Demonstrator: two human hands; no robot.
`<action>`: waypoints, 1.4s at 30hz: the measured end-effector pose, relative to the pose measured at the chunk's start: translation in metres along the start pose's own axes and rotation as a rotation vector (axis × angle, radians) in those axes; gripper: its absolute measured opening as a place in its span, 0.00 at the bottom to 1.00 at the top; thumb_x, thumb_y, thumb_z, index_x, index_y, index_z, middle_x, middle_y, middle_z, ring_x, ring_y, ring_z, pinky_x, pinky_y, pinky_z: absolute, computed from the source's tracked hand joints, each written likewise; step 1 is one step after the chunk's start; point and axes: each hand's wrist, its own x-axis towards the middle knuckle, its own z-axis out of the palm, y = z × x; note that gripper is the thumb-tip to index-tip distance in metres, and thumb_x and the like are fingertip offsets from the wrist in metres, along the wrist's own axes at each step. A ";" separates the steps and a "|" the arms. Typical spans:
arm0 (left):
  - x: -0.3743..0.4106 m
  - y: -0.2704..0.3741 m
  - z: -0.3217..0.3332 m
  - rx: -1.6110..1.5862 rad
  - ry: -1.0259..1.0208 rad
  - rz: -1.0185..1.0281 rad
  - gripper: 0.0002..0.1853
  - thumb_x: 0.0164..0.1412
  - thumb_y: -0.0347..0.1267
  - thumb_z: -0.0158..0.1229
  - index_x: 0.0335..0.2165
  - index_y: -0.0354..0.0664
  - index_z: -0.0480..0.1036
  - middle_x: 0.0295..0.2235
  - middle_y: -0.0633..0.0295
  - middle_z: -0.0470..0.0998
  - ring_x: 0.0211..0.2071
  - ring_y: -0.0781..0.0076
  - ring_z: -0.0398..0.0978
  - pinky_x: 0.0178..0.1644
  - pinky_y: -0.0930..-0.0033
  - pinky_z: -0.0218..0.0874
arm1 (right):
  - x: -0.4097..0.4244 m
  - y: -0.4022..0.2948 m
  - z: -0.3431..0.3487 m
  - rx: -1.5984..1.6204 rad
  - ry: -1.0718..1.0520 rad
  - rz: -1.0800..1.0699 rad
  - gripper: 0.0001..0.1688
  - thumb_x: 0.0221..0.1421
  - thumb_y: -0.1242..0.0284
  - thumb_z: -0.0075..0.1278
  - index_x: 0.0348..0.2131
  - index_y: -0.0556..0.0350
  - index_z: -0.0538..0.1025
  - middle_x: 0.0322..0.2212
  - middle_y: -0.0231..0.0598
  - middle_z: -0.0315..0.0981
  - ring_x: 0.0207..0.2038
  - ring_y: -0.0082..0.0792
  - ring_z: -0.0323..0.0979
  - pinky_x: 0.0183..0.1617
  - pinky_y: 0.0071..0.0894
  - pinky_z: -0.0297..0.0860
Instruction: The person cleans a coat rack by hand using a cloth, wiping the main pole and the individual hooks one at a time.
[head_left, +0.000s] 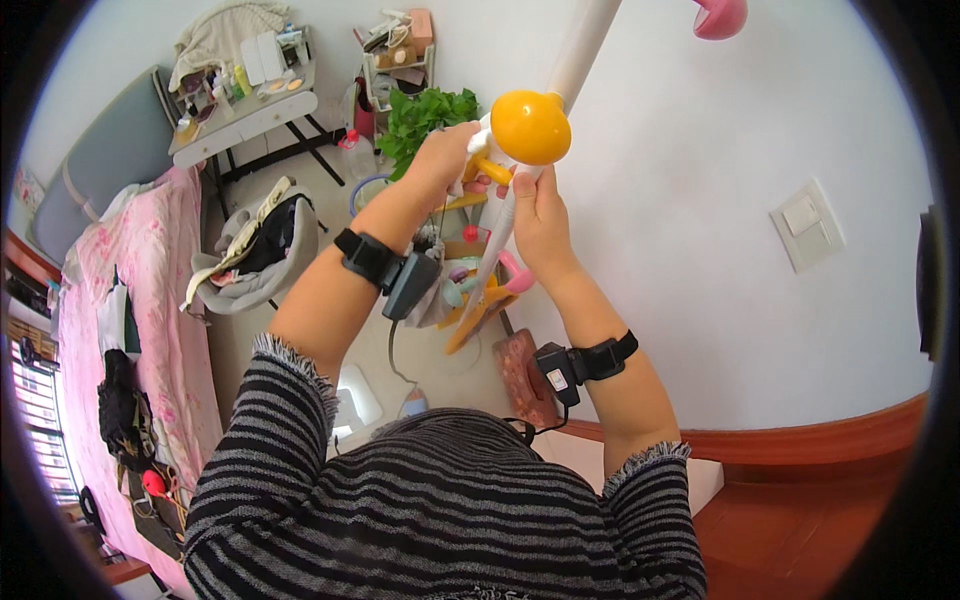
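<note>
A white coat-rack pole (582, 52) slants down in front of me, close to the wall. It bears a yellow rounded peg (531, 127), a smaller yellow peg (495, 171), and pink pegs above (720, 16) and below (517, 274). My right hand (541, 214) grips the pole just under the large yellow knob, thumb along its front. Beside the yellow pegs, my left hand (448, 154) holds a white cloth or tissue (481, 142), pressed near the pole; some of its fingers are hidden behind the pegs. Black straps with small devices sit on both forearms.
A leafy green plant (429, 120) stands beyond my left hand. Around the rack's foot are a yellow base (480, 322) and a patterned reddish box (523, 375). Left are a grey chair (262, 255), a cluttered desk (244, 127) and a bed (142, 247). A wall switch (808, 226) is right.
</note>
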 end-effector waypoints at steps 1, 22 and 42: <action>0.001 0.001 -0.001 -0.069 0.023 -0.068 0.21 0.60 0.47 0.48 0.35 0.37 0.72 0.26 0.59 0.76 0.17 0.76 0.71 0.18 0.77 0.63 | 0.000 -0.001 -0.001 -0.002 -0.009 -0.006 0.21 0.65 0.58 0.33 0.40 0.59 0.61 0.29 0.54 0.72 0.34 0.56 0.71 0.38 0.46 0.65; -0.036 -0.066 0.040 -0.757 0.027 0.264 0.21 0.65 0.42 0.48 0.51 0.43 0.61 0.45 0.63 0.71 0.44 0.74 0.71 0.49 0.69 0.65 | 0.000 -0.001 -0.001 -0.084 0.022 -0.148 0.18 0.63 0.62 0.39 0.34 0.62 0.66 0.32 0.50 0.63 0.36 0.47 0.63 0.43 0.40 0.61; -0.094 -0.086 -0.016 0.457 0.130 0.131 0.30 0.60 0.41 0.53 0.53 0.31 0.58 0.43 0.53 0.73 0.42 0.63 0.73 0.47 0.67 0.63 | -0.066 0.000 -0.026 0.344 -0.289 0.533 0.17 0.60 0.64 0.48 0.39 0.60 0.68 0.33 0.37 0.70 0.37 0.25 0.68 0.42 0.24 0.66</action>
